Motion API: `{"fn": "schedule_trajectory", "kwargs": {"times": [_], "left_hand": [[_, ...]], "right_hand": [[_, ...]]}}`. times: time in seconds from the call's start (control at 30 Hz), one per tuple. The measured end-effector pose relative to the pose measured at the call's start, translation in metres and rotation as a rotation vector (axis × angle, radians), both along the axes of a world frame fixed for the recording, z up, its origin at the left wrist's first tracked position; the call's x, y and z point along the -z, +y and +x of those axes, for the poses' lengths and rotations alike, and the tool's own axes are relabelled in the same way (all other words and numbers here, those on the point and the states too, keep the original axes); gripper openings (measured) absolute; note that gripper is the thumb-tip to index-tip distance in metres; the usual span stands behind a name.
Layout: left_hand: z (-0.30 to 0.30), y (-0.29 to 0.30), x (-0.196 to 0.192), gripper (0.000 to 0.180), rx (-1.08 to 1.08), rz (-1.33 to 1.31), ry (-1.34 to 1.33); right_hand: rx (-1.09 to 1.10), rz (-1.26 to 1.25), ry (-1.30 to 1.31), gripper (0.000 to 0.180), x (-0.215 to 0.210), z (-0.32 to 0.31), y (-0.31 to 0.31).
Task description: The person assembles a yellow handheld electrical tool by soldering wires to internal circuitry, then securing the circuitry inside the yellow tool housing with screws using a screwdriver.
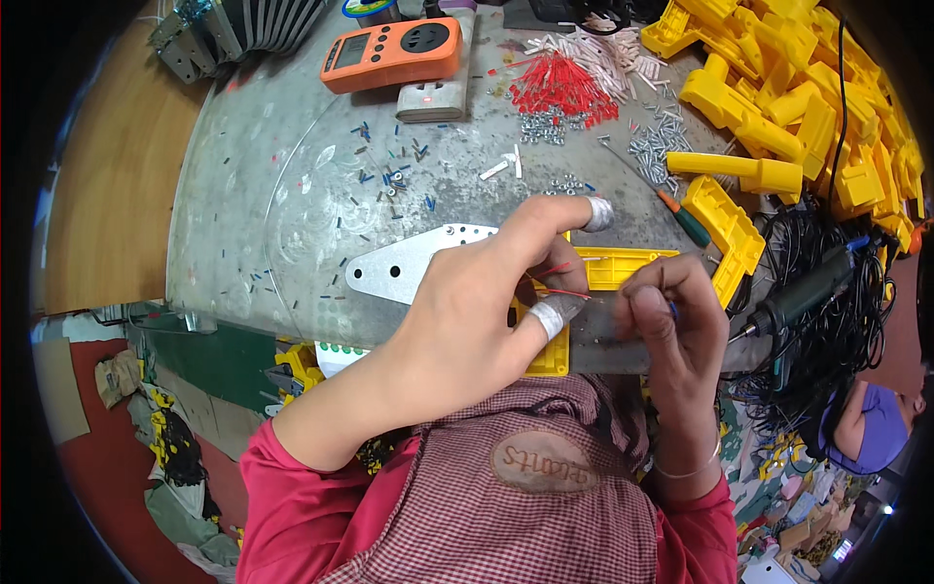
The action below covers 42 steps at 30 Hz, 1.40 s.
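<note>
My left hand (467,302), with silver tape wound round some fingertips, reaches over a yellow plastic housing (628,268). Between its thumb and fingers it pinches a thin red wire (564,291). Just right of it, my right hand (676,316) is closed, thumb against curled fingers; a speck of blue shows by the fingers, but what they hold is too small to make out. A flat, pale metal plate (375,268) with holes sticks out from behind my left hand. My left hand hides part of both the plate and the housing.
An orange meter (389,54) rests on a white power strip (431,100). Red-wired parts (564,90) and screws (660,146) lie in heaps at the back. Yellow housings (778,88) pile up at right, near a screwdriver (686,219), a dark power driver (803,292) and black cables.
</note>
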<state>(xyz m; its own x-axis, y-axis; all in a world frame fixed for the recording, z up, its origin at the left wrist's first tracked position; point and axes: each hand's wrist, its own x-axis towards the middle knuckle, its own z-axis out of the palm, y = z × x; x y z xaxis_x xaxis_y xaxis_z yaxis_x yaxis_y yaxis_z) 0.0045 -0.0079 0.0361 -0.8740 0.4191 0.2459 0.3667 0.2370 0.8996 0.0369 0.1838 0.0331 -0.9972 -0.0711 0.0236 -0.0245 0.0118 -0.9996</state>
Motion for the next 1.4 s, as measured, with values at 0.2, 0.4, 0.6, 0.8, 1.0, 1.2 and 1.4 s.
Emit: {"fn": "schedule_trajectory", "kwargs": {"times": [0.2,0.4,0.6,0.8,1.0,1.2,1.4], "left_hand": [[0.001,0.001,-0.001,0.056,-0.029,0.007,-0.073],[0.001,0.001,-0.001,0.055,-0.049,0.020,-0.077],[0.004,0.000,-0.004,0.058,-0.080,0.034,-0.118],[0.006,-0.002,-0.002,0.064,-0.063,0.056,-0.106],[0.011,-0.003,-0.007,0.072,-0.055,-0.009,-0.155],[0.009,-0.008,0.002,0.074,-0.009,0.055,-0.089],[0.008,-0.001,0.005,0.067,-0.059,0.129,0.153]], "right_hand": [[-0.135,0.280,0.117,0.017,0.003,-0.007,0.006],[-0.049,-0.025,-0.158,0.015,0.003,-0.003,-0.004],[-0.124,0.159,0.025,0.013,0.003,-0.006,-0.003],[-0.063,0.227,0.014,0.012,-0.010,-0.006,-0.008],[-0.116,0.515,0.271,0.010,-0.014,-0.014,-0.007],[-0.088,0.418,0.068,0.010,-0.015,-0.012,-0.009],[-0.159,0.149,-0.189,0.009,-0.015,-0.018,-0.005]]}}
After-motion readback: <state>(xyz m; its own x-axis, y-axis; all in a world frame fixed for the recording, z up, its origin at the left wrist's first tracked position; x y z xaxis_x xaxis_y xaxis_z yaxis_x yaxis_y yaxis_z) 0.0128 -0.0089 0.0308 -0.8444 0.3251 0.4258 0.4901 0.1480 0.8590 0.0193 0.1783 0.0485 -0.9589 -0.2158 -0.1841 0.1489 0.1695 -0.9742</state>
